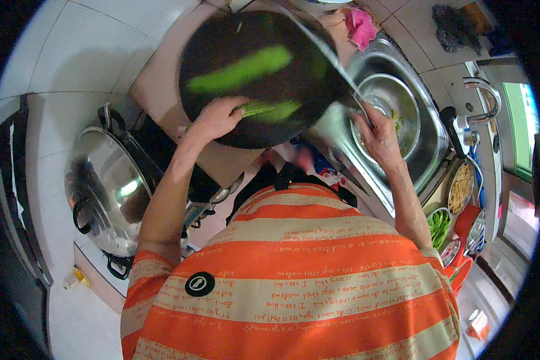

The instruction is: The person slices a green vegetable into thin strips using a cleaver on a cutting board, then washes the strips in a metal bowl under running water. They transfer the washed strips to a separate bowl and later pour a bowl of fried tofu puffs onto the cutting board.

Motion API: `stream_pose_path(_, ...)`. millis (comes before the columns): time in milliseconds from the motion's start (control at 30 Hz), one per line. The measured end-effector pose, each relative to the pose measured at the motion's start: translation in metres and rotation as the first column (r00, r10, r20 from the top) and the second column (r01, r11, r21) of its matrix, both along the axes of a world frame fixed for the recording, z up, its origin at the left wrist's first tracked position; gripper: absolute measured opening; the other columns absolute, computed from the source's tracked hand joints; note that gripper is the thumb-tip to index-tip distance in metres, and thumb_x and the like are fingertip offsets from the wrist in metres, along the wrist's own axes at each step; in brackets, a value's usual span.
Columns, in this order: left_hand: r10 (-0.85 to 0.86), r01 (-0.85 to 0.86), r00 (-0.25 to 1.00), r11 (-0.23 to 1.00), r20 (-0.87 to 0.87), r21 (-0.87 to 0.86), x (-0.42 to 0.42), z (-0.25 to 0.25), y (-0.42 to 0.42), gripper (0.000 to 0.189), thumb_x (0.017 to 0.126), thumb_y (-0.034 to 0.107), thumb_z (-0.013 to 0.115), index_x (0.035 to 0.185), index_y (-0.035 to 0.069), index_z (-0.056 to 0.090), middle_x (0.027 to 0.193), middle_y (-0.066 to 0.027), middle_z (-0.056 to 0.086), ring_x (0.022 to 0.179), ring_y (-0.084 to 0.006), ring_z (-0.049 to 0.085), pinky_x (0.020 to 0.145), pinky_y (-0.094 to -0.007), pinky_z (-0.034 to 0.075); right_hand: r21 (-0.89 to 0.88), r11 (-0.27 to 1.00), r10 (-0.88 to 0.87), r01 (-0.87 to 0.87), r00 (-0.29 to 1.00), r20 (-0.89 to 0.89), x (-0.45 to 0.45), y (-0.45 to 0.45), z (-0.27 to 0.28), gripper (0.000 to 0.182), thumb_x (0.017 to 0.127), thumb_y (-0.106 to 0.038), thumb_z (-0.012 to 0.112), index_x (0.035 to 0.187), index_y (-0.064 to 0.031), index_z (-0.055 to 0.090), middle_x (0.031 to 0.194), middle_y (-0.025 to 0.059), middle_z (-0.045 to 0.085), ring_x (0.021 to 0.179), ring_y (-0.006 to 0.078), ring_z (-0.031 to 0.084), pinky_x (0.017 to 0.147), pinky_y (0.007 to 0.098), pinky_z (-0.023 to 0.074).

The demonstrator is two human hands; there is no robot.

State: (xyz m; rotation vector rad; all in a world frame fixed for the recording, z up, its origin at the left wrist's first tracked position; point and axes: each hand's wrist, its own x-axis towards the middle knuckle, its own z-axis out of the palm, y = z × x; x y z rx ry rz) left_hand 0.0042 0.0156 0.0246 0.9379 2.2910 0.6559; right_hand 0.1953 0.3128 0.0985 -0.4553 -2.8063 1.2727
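Observation:
On a round dark cutting board lie two long green vegetable pieces, blurred, perhaps bitter gourd or cucumber. My left hand grips the end of the nearer green vegetable. The farther green vegetable lies beyond it, untouched. My right hand is closed around the handle of a large knife, held at the board's right side near the sink. Its blade is blurred and slants up and to the left, above the board's right part.
Right of the board, a metal basin with green scraps sits in the steel sink under a faucet. A pink cloth lies behind. At left stands a large lidded pot. A bowl of green vegetables is at right.

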Motion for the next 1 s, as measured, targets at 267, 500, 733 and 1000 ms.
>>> stream_pose_path(267,0.393,-0.261,0.669,0.919,-0.631,0.296,0.054,-0.008,0.011,0.022,0.08,0.014,0.068,0.1,0.007,0.065,0.1,-0.0138,0.055,0.095,-0.0331,0.053,0.085,-0.0441,0.044,0.236,0.929,0.279,-0.284,0.959,0.053,-0.005,0.01,0.0,0.026,0.089,-0.02,0.06,0.113,-0.0109,0.063,0.088,0.0145,0.065,0.077,0.0337,0.065,0.067,0.0417,0.0515)
stream_pose_path(500,0.622,-0.38,0.653,0.762,-0.432,0.524,0.09,-0.039,0.039,0.018,0.081,0.007,0.067,0.098,0.004,0.067,0.102,-0.0146,0.056,0.096,-0.0326,0.053,0.084,-0.042,0.045,0.517,0.721,0.46,-0.461,0.877,0.141,-0.021,0.013,0.01,0.033,0.087,-0.021,0.058,0.119,-0.0149,0.059,0.078,0.0103,0.059,0.068,0.0312,0.062,0.059,0.043,0.0498)
stream_pose_path(733,0.625,-0.36,0.615,0.765,-0.481,0.535,0.086,-0.058,0.038,0.012,0.08,0.004,0.065,0.091,0.004,0.069,0.101,-0.0131,0.06,0.095,-0.0354,0.054,0.086,-0.0458,0.044,0.636,0.477,0.6,-0.606,0.754,0.269,-0.044,0.023,0.031,0.038,0.085,-0.02,0.059,0.123,-0.0164,0.056,0.072,0.0087,0.055,0.062,0.0286,0.06,0.053,0.0409,0.0479)
stream_pose_path(1000,0.647,-0.381,0.593,0.75,-0.479,0.541,0.088,-0.059,0.04,0.02,0.078,0.0,0.064,0.095,0.007,0.07,0.102,-0.0106,0.06,0.094,-0.0345,0.055,0.086,-0.0455,0.045,0.505,0.535,0.644,-0.678,0.713,0.275,-0.089,-0.001,0.011,0.036,0.085,-0.016,0.055,0.12,-0.0165,0.057,0.085,0.0118,0.062,0.071,0.0316,0.064,0.058,0.0426,0.0524)
